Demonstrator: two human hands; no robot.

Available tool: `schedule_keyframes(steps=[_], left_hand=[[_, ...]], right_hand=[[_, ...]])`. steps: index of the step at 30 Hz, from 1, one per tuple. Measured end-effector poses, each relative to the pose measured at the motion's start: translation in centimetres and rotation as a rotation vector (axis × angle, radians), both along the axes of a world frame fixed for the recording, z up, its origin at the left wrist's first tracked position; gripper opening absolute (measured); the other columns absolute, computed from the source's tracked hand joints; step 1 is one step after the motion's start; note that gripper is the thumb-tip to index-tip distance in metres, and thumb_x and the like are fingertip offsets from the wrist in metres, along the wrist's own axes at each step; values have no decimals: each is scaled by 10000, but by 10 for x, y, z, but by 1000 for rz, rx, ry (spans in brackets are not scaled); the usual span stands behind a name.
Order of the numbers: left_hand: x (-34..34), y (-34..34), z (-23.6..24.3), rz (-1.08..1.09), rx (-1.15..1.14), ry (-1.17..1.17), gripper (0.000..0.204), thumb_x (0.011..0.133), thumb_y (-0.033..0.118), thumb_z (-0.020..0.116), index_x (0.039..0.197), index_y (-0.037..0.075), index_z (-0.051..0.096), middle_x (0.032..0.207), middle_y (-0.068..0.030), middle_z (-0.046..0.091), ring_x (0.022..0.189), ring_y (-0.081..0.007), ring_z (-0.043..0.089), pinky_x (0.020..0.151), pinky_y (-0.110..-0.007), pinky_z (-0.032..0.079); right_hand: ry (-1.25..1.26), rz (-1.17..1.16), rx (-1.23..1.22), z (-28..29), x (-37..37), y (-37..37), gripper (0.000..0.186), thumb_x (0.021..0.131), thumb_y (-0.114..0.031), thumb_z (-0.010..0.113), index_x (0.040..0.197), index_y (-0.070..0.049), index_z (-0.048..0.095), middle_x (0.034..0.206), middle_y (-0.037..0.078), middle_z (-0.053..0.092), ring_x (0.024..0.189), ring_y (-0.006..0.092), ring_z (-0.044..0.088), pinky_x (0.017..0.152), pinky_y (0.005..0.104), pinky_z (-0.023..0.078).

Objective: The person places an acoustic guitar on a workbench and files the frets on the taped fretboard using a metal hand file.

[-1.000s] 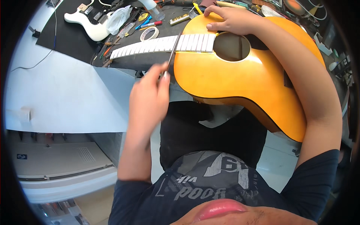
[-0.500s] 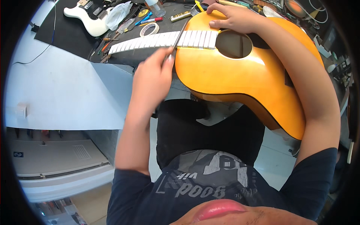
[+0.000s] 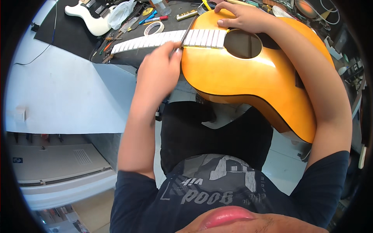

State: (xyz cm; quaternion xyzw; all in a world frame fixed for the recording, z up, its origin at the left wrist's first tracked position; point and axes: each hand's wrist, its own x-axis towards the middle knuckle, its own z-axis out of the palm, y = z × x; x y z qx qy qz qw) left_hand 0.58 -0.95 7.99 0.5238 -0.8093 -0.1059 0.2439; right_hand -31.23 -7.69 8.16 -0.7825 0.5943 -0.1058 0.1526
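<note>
An acoustic guitar with a glossy orange-yellow top (image 3: pixel 221 73) lies across the bench and over my lap, its neck pointing left. White strips cover the fretboard (image 3: pixel 206 39) between the frets. My left hand (image 3: pixel 159 72) is closed around a thin dark file (image 3: pixel 189 32), which lies crosswise over the fretboard where the neck meets the body. The hand hides the file's near end. On the far part of the guitar top, above the soundhole (image 3: pixel 243 44), my right hand (image 3: pixel 248 17) rests with its fingers spread, and that forearm lies over the body.
Beyond the neck lie a roll of tape (image 3: pixel 161 28), markers (image 3: pixel 157 19) and a clear plastic bag (image 3: pixel 121 14). A white electric guitar body (image 3: pixel 87 19) sits at the far left of the dark bench (image 3: pixel 54 35). Cluttered tools and cables fill the right side.
My left hand has shifted slightly away from me, up along the file's line across the fretboard, still gripping the file. The right hand stays in place on the guitar.
</note>
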Motion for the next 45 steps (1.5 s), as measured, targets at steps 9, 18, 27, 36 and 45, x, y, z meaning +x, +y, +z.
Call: schedule_keyframes(steps=[9,18,27,36,45], left_hand=[[64,95,-40,-15,94,292,364,1071,65,681,1427,12,732,689,-94,610,626,-116,545,639,-284,461],[64,91,-42,-11,17,443,374,1057,9,659,1419,-22,744,883,-88,786,714,-89,599,692,-280,510],[70,86,-17,-28,644,693,419,1070,75,689,1486,38,664,849,-22,680,662,-25,581,582,-222,463],[36,40,-16,-50,448,481,372,1109,191,648,1451,49,677,822,-21,689,672,-64,583,630,-272,481],[24,24,-13,-143,265,412,424,1097,161,629,1504,42,646,843,-60,665,771,-106,575,749,-312,495]], right_hand=[[-21,-22,-66,-16,-7,-7,603,1091,-614,637,1546,-231,535,1491,179,661,1346,361,663,1095,473,517],[17,17,-102,-20,-14,-12,577,1107,-575,627,1552,-220,535,1512,182,651,1369,351,648,1119,455,502],[-65,-27,-28,-17,-10,-5,548,1109,-499,655,1544,-185,540,1581,119,609,1459,327,586,1198,448,447],[-83,-13,-31,-17,-12,-6,570,1096,-507,670,1556,-195,545,1591,119,603,1474,317,577,1217,449,433],[-108,34,-109,-23,-18,-12,623,1052,-594,692,1547,-240,562,1505,139,686,1348,331,674,1104,447,520]])
